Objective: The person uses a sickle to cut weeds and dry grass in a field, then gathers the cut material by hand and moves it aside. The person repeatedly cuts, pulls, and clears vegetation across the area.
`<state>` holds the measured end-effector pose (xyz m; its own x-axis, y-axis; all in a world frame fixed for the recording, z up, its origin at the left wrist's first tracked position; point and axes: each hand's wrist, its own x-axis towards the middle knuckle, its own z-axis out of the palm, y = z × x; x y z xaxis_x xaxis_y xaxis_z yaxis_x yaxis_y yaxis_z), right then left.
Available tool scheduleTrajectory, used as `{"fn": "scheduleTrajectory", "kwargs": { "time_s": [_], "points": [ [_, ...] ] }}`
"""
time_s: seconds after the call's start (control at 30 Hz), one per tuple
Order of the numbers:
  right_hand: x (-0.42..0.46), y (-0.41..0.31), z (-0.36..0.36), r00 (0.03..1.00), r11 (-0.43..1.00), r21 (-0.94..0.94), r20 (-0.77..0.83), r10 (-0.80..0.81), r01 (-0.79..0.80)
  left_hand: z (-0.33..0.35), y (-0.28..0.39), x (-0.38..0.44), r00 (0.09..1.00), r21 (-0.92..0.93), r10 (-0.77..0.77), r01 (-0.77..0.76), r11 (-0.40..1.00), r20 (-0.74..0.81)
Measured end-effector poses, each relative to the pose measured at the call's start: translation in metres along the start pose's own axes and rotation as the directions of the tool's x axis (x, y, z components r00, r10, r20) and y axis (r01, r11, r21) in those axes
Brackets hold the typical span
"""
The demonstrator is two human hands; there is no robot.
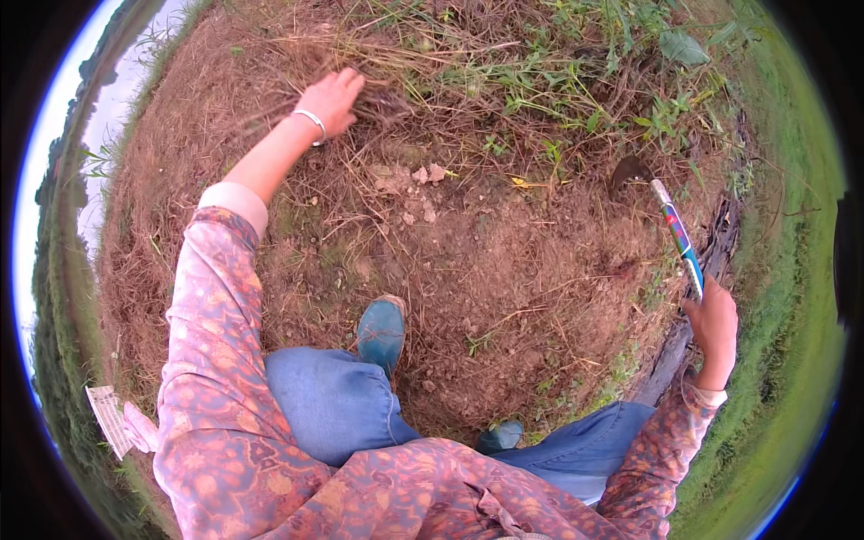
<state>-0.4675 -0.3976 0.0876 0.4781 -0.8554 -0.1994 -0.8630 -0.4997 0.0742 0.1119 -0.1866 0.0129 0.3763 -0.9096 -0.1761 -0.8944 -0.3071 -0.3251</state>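
Note:
My left hand [334, 104], with a silver bangle at the wrist, is closed over a clump of dry grass [385, 101] at the upper left. Some of that grass is blurred, and the fingertips are partly hidden. On the right, my right hand [715, 324] grips the handle of a sickle [677, 229], whose handle has a colourful wrap. Its dark curved blade [628, 172] points away from me, close to the soil and the edge of the weeds. Between my hands lies bare brown soil [499, 250] with small clods [426, 177] and scattered straw.
Green weeds [560, 88] grow among dry stalks at the top. A dark strip [675, 351] runs along the right edge of the soil, with green grass [790, 324] beyond. My teal boots [381, 334] stand on the ground. Water [121, 101] shows at far left.

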Motion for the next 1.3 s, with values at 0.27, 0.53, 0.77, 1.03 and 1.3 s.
{"fn": "scheduleTrajectory", "kwargs": {
  "time_s": [0.27,0.53,0.77,1.03,1.3],
  "points": [
    [-0.001,0.004,-0.003,1.000,1.000,-0.025,-0.011,0.011,-0.011,0.029,0.142,-0.090,0.964,-0.312,0.193,-0.129,0.941,0.181],
    [0.001,0.001,-0.001,1.000,1.000,-0.007,-0.024,0.013,-0.013,0.114,0.124,-0.126,0.930,-0.160,-0.128,0.192,0.968,0.345],
    [0.001,0.001,-0.002,1.000,0.999,-0.031,-0.004,0.012,-0.012,0.103,0.124,-0.115,0.933,-0.531,-0.081,0.269,0.804,0.351],
    [-0.002,0.001,0.001,0.999,0.998,-0.054,0.025,0.033,-0.032,-0.018,0.068,-0.075,0.847,-0.860,-0.413,0.096,-0.502,0.335],
    [0.003,0.000,0.002,0.998,0.997,-0.054,-0.028,-0.052,0.051,-0.064,-0.160,-0.048,0.666,-0.136,-0.355,0.359,0.923,-0.656]
  ]
}}
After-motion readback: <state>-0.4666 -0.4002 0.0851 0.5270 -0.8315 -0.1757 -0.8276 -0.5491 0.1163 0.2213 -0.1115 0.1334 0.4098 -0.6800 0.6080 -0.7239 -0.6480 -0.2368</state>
